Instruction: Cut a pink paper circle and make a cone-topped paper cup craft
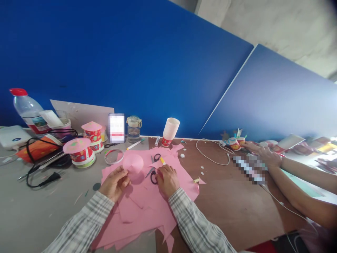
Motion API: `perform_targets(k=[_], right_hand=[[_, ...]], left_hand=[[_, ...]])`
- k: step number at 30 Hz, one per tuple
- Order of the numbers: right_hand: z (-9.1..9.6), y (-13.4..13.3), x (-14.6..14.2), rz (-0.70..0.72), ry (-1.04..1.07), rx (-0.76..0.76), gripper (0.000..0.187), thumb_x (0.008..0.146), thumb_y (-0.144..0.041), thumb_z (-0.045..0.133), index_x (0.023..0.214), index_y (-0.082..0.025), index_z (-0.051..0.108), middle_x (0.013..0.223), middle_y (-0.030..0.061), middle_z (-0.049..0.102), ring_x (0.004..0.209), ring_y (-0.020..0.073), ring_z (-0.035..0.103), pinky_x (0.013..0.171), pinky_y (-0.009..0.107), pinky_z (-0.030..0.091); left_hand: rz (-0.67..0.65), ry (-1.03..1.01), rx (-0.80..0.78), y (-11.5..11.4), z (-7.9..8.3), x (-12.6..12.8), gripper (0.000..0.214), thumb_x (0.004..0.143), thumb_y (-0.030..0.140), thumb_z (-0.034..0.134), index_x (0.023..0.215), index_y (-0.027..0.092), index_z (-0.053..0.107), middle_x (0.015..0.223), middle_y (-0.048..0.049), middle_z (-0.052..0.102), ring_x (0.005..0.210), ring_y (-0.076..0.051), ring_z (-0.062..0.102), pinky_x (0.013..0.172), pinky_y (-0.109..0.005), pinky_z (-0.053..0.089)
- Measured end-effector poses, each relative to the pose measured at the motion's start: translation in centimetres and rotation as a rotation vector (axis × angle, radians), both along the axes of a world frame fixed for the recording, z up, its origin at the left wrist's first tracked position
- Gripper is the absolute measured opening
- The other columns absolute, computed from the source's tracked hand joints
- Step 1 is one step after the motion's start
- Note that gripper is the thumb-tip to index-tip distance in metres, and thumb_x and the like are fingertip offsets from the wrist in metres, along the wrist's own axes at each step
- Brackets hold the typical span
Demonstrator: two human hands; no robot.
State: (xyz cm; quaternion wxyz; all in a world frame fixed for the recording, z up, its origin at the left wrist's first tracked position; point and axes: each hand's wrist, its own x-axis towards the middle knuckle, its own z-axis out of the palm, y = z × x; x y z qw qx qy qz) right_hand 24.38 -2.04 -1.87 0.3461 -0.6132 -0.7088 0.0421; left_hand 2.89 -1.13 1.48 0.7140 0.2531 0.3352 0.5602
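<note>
My left hand (117,181) pinches the edge of a round pink paper piece (133,163) between thumb and fingers. It looks like a shallow cone, held above the pink paper sheets (158,207). My right hand (168,178) lies over the sheets with its fingers curled at the dark lower handle of the scissors (153,177), whose blades are spread. A yellow-ended stick (162,161), perhaps a marker, pokes out beside its fingertips; I cannot tell whether the fingers hold it.
Decorated paper cups with pink cone tops (77,146) stand left, near tape (114,157) and a black cable (37,182). A glass jar (133,130) and white paper cup (171,129) stand behind. Another person's hands (270,156) are at the right, beside a white cord (213,161).
</note>
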Motion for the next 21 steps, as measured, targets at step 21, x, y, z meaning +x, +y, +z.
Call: perform_targets(k=[21], right_hand=[[1.9,-0.8,-1.9,0.306,0.860,-0.333,0.028,0.072,-0.040,0.059,0.092,-0.020,0.060,0.067,0.0003,0.066,0.052,0.0152,0.060,0.049,0.025,0.047]], left_hand=[[-0.029,-0.015,-0.005,-0.3,-0.2,0.6,0.022,0.042,0.017,0.069,0.059,0.016,0.055,0.044,0.0054,0.056,0.024,-0.005,0.033,0.031,-0.023,0.035]])
